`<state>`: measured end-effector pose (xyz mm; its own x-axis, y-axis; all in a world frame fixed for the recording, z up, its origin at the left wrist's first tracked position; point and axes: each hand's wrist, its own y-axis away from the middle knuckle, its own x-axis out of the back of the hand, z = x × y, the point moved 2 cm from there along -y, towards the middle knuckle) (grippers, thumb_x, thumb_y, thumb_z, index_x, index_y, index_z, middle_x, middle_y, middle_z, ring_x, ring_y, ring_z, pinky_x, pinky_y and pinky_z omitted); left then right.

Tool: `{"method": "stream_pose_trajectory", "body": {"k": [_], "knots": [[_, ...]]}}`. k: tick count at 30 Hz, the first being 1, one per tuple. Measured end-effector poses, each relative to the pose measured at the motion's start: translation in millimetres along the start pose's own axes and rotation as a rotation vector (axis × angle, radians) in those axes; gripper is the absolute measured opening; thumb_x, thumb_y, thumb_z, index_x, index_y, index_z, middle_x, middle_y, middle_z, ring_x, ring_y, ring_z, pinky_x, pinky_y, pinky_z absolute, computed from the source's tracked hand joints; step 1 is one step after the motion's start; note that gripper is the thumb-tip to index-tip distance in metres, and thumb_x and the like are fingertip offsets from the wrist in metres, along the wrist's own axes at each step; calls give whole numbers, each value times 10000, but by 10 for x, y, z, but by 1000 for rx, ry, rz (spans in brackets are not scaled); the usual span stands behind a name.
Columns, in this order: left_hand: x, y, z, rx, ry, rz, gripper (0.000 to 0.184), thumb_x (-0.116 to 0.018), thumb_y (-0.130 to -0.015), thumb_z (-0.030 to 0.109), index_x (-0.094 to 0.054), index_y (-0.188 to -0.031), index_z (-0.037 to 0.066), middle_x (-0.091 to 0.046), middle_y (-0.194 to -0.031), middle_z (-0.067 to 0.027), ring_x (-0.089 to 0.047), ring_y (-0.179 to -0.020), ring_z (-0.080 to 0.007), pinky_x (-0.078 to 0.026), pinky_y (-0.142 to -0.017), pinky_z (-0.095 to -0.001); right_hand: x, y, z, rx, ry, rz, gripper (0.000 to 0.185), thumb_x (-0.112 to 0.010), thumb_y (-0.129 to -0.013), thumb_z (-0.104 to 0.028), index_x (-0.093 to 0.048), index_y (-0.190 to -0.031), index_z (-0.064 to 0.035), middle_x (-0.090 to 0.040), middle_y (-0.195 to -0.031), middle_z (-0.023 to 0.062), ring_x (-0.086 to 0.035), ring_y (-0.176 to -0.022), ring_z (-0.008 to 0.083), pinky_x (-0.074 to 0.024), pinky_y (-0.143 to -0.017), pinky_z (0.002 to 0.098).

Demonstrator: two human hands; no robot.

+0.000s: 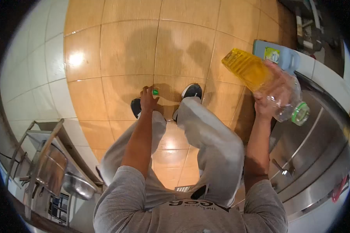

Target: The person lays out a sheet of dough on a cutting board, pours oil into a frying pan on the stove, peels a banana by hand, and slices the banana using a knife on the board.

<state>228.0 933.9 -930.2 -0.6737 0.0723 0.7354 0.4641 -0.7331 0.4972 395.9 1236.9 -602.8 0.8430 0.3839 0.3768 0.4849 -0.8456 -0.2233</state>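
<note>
- Bottle: one, clear; yellow liquid at the base end, clear part toward the neck; held tilted above the floor, at the person's right, base pointing up and away, mouth toward the steel unit. Green ring at the neck; mouth uncapped.
- Right hand: closed around the bottle's middle, blurred in part.
- Left hand: narrow, fingers curled, holding the cap between thumb and fingers; low, over the left shoe, well apart from the bottle.
- Cap: one, small, green.
- Jug: one, blue, green-and-white label; past the bottle, near the white tiled ledge.
- Steel unit: right side, below the bottle in view, with a small metal fitting.
- Red item: far right edge; probably plastic, too warped there to name.
- Floor: tan tiles, glossy, shadowed.
- Shoes: one pair, dark, white-edged.
- Rack: left side, a steel pot at it.
</note>
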Motion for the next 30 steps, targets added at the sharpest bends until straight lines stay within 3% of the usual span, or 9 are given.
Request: {"method": "stream_pose_trajectory", "body": {"k": [2,6,9,12,15,19,22,25,30], "knots": [[-319,-65,16,-74,-4,24,491,-723,-681,107,-566,-1145,86,-498,-1186,-158,-483,-1098,-367,-465,-872,-438,-91,65,220,66,-58,49,787,-876,-609,-283,-497,-1235,5,-572,-1151,140,-557,-1089,304,-464,-935,437],[-717,-145,-204,-174,9,-1,310,-701,-690,88,-639,-994,88,-551,-1096,-144,-531,-1023,-350,-487,-807,-422,-155,237,384,-114,-212,-21,733,-871,-611,-253,-506,-1200,-12,-561,-1167,156,-549,-1101,300,-462,-934,429],[-266,87,-57,7,164,93,195,-675,-691,53,-653,-885,54,-594,-1002,-138,-577,-909,-329,-497,-738,-409,-94,364,477,-135,-164,-148,742,-853,-636,-236,-465,-1233,-26,-537,-1201,150,-523,-1133,291,-440,-960,420],[402,301,136,250,548,61,128,-659,-760,40,-627,-883,32,-619,-967,-104,-606,-849,-263,-499,-689,-369,-128,193,-23,-81,-123,-224,695,-851,-627,-199,-481,-1191,-36,-552,-1177,148,-535,-1117,278,-444,-952,407],[1477,488,658,525,1660,87,103,-655,-835,78,-603,-914,37,-626,-967,-81,-604,-898,-202,-500,-740,-324,-300,-83,-1024,13,-57,-254,583,-871,-575,-154,-573,-1063,-39,-624,-1060,145,-600,-1033,264,-484,-895,382],[3894,1027,1818,114,1903,213,78,-620,-875,69,-557,-916,49,-563,-1164,-126,-591,-1032,-207,-479,-883,-329,-410,-322,-2462,-132,43,-387,608,-870,-566,-181,-579,-1083,-47,-632,-1073,136,-615,-1011,275,-492,-881,364],[5771,1723,2614,-236,1569,337,163,-665,-793,-39,-514,-789,22,-508,-1232,-174,-575,-1086,-278,-508,-901,-373,-614,-644,-3453,-132,53,-476,598,-863,-569,-173,-597,-1093,-59,-636,-1068,120,-622,-995,265,-494,-878,352],[6779,2187,2800,-723,1140,404,227,-706,-746,-56,-495,-728,24,-505,-1220,-188,-586,-1065,-293,-509,-933,-402,-1000,-1010,-4242,-107,-29,-571,615,-866,-568,-220,-592,-1093,-52,-626,-1082,134,-614,-988,298,-495,-865,373],[7831,2328,2219,-793,878,613,197,-719,-670,-103,-555,-720,-5,-562,-1131,-207,-600,-1048,-307,-539,-889,-378,-1853,-1502,-5048,137,-24,-658,594,-851,-603,-256,-584,-1089,-44,-628,-1071,142,-610,-984,320,-495,-855,382]]}}
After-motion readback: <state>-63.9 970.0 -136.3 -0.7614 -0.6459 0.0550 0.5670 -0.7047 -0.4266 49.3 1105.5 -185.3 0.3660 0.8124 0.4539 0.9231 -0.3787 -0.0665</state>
